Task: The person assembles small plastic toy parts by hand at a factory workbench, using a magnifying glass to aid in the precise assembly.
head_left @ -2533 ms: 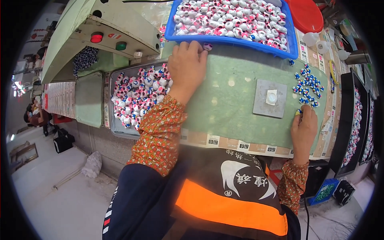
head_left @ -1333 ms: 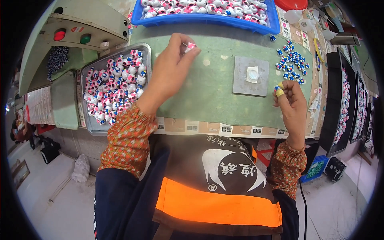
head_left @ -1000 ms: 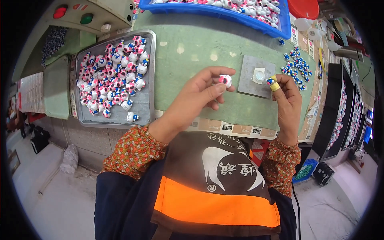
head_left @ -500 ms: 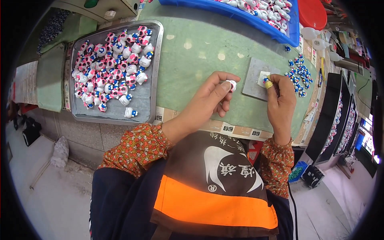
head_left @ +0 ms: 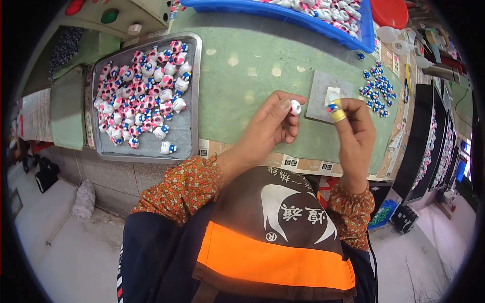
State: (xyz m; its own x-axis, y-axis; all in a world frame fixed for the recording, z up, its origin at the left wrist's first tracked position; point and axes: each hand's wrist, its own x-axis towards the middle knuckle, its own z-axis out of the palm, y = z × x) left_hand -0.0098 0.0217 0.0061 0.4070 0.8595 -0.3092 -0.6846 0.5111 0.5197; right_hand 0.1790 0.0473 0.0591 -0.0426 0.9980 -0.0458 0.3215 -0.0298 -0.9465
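Between the thumb and fingers of my left hand (head_left: 268, 123) is a small white toy figure (head_left: 295, 108) with a touch of pink, closed in a pinch above the green mat. My right hand (head_left: 355, 129), with yellow tape (head_left: 338, 115) round a fingertip, pinches a tiny blue toy piece (head_left: 331, 107). That piece is over the near part of a flat grey plate (head_left: 316, 93), just below a small white pad (head_left: 332, 93) on it. A short gap separates the two held parts.
A metal tray (head_left: 197, 91) of white, pink and blue figures stands at left. More tiny blue pieces (head_left: 378, 91) lie loose right of the plate. At the far side are a blue bin (head_left: 283, 14) of white and pink parts and a red round lid or basin (head_left: 390, 14).
My right hand has drawn the blue piece back off the white pad, slightly toward me and toward my left hand. The white figure has turned a little in my left fingers.
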